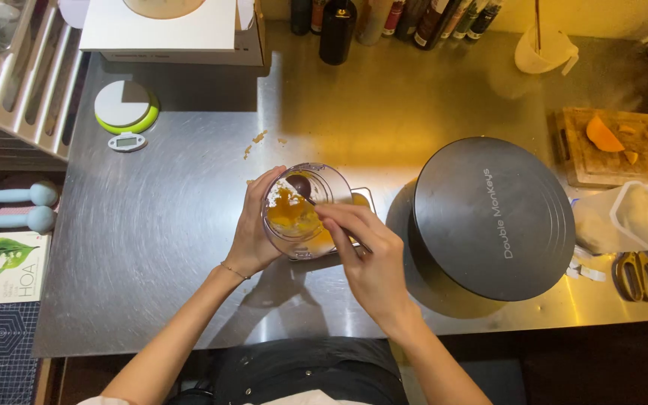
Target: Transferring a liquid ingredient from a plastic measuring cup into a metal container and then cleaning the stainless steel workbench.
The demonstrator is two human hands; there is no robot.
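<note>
- Left hand point(253, 229) is wrapped around the side of a clear plastic cup point(299, 212), fingers curled on its wall, holding it tilted above the steel surface point(159, 225).
- Right hand point(365, 259) pinches the handle of a spoon point(303, 189) between thumb and fingertips; the bowl of the spoon sits inside the cup, against its far wall.
- Cup location: just left of the centre of the surface, near the front edge, beside the large round dark lid point(493, 217), not touching it as far as I can see.
- Contents: an orange mash point(290, 217) clings to the lower wall and bottom of the cup.
- A second container appears to lie under or behind the cup, with orange in it; mostly hidden, I cannot tell its shape.
- Step in hand, by my judgement: scraping the mash out of the tilted cup with the spoon.
- Next move, by my judgement: a sweep of the spoon along the wall toward the mouth, with my left grip steady so the cup does not roll.
- Orientation: the mouth of the cup faces up toward me and to the right; its long axis leans from lower left to upper right.
- Spoon axis: handle runs from my right fingers up and left to the bowl.
- Elsewhere: a kitchen scale point(124, 107) at far left, a cutting board point(615, 146) with orange pieces at far right, scissors point(637, 274) near the right edge.
</note>
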